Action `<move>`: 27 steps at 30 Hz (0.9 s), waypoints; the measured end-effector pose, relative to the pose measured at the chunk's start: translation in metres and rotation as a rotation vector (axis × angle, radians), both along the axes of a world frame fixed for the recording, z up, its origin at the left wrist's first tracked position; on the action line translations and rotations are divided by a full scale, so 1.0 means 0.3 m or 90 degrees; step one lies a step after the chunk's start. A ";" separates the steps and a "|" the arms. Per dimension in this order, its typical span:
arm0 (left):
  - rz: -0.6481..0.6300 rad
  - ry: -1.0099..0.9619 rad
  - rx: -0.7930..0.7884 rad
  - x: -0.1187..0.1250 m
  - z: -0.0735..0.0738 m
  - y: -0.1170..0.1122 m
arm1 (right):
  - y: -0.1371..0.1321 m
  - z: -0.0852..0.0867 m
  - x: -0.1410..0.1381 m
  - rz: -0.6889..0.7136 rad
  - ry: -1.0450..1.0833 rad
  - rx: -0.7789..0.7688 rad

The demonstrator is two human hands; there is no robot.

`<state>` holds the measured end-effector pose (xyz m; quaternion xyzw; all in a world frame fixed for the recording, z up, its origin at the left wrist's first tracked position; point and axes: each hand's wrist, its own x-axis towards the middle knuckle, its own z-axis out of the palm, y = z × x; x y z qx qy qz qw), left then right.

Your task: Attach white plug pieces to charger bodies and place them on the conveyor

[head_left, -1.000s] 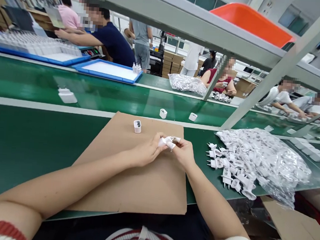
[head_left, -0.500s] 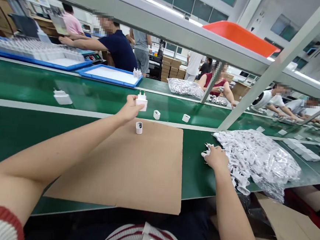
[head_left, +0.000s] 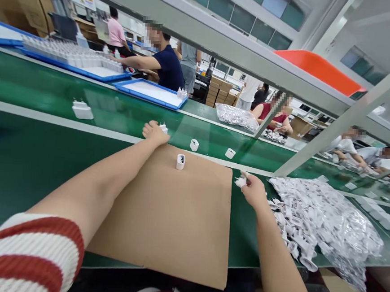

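My left hand (head_left: pixel 155 134) is over the green belt at the cardboard's far edge, its fingers spread. Right beside it is a white two-pin charger (head_left: pixel 163 127), partly hidden by the hand and apparently out of its grip. My right hand (head_left: pixel 254 191) pinches a white two-pin plug part (head_left: pixel 241 181) just right of the cardboard sheet (head_left: pixel 172 211). An open-ended white charger housing (head_left: pixel 180 162) stands upright on the cardboard. Two similar housings, one nearer (head_left: pixel 194 145) and one farther right (head_left: pixel 230 153), are on the belt.
Loose white plug parts (head_left: pixel 293 230) spill from a clear plastic bag (head_left: pixel 347 221) at right. Another charger (head_left: pixel 82 109) is on the belt at left. Across it are blue trays (head_left: pixel 152 93) and several co-workers. A metal post (head_left: pixel 312 132) and overhead rail carry an orange bin (head_left: pixel 319 70).
My left hand has lowered the charger to the belt and its fingers have opened. My right hand has drawn away from the pile toward the cardboard with a plug part. The view has shifted.
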<state>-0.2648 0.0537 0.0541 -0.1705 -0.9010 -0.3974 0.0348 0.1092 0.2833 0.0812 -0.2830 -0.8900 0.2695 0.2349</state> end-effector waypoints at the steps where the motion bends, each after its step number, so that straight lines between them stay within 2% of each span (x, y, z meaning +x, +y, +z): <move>1: 0.030 0.042 0.012 0.015 0.004 0.010 | -0.028 -0.008 -0.046 0.043 0.016 -0.085; 2: 0.029 0.099 0.021 0.032 0.009 0.022 | -0.057 -0.019 -0.088 0.087 0.031 -0.172; 3: -0.013 0.159 0.019 0.048 0.014 0.036 | -0.084 -0.034 -0.126 0.129 0.045 -0.250; 4: -0.090 0.207 0.003 0.062 0.018 0.052 | -0.108 -0.050 -0.157 0.161 0.056 -0.304; 6: -0.283 0.226 -0.076 0.078 0.025 0.090 | -0.135 -0.084 -0.195 0.175 0.076 -0.338; 8: -0.400 0.171 -0.177 0.074 0.030 0.132 | -0.133 -0.112 -0.203 0.141 0.103 -0.335; 10: -0.428 0.118 -0.264 0.058 0.040 0.173 | -0.112 -0.124 -0.192 0.110 0.161 -0.411; 12: -0.425 0.093 -0.318 0.044 0.060 0.205 | -0.085 -0.121 -0.172 0.110 0.231 -0.561; 14: -0.413 0.095 -0.337 0.050 0.095 0.222 | -0.062 -0.109 -0.154 0.129 0.283 -0.685; 15: -0.407 0.108 -0.331 0.067 0.115 0.224 | -0.053 -0.104 -0.147 0.141 0.298 -0.718; 18: -0.420 0.179 -0.274 0.186 0.169 0.200 | -0.036 -0.096 -0.138 0.162 0.324 -0.718; 21: -0.483 0.196 -0.224 0.388 0.171 0.142 | -0.033 -0.098 -0.142 0.136 0.329 -0.675; 24: -0.544 0.153 -0.196 0.592 0.108 0.080 | -0.047 -0.096 -0.144 0.111 0.319 -0.628; 27: -0.558 0.116 -0.146 0.718 0.024 0.046 | -0.076 -0.081 -0.133 0.114 0.302 -0.567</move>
